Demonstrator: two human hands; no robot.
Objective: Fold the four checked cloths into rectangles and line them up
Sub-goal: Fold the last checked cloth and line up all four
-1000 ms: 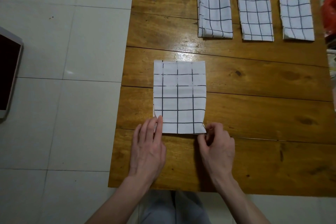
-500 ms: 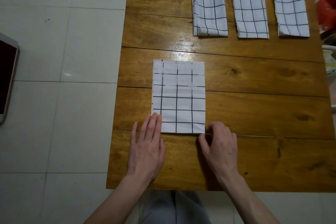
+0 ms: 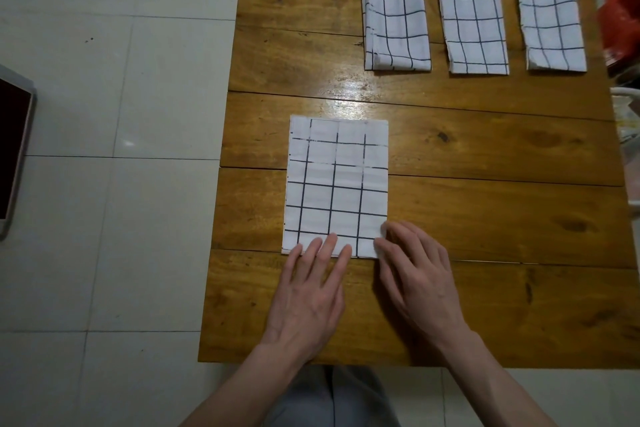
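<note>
Head view, read from frame left to right: a dark-screened device (image 3: 14, 149) lies on the tiled floor at the left edge, well apart from the wooden tabletop (image 3: 485, 218). At lower centre the half-folded cloth (image 3: 336, 184) lies flat as a tall rectangle. The left hand (image 3: 308, 291) is released, its straight fingertips resting on the cloth's near edge. Just beside it the right hand (image 3: 415, 277) pinches the near right corner, which looks slightly lifted.

Along the top of the frame three folded cloths sit in a row: the first (image 3: 396, 28), the second (image 3: 474, 29), the third (image 3: 552, 31).

The likely next move is folding the near edge away. With only one corner gripped, the layers could slide apart and the fold come out skewed; the flat left fingers may also drag the fabric. The first folded cloth already shows loose layers at its left side, so a careless placement beside it could bump it and spoil the line.
</note>
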